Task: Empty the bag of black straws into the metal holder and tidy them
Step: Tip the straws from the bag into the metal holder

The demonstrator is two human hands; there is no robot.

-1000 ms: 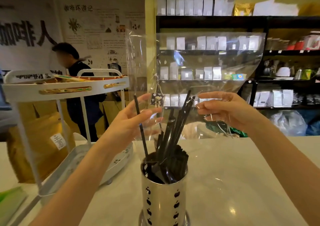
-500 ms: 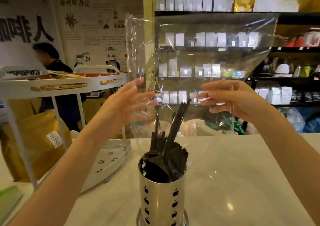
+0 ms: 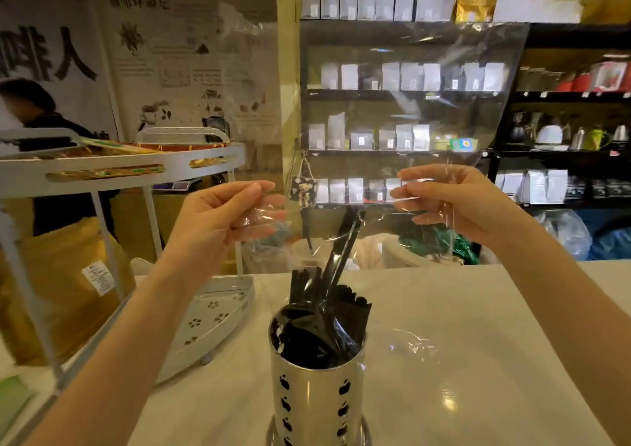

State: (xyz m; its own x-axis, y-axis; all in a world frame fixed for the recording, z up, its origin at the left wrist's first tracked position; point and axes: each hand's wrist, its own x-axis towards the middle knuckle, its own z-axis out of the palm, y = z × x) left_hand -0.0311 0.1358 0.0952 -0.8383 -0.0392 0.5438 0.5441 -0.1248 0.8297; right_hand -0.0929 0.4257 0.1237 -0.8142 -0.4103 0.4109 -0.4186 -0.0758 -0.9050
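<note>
Clear plastic bag (image 3: 403, 104) held upside down above the metal holder (image 3: 316, 391), which stands at the near edge of the white counter (image 3: 478, 360). Left hand (image 3: 218, 216) and right hand (image 3: 454, 203) each pinch the bag's lower edge, fingers closed on the film. Black straws (image 3: 324, 319) fill the holder; a few lean upward into the bag's mouth.

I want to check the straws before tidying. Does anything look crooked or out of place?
Yes. A few black straws lean out above the packed bunch in the metal holder, their tops still inside the clear bag held up by the left hand and right hand. Nothing looks spilled on the counter.
</note>
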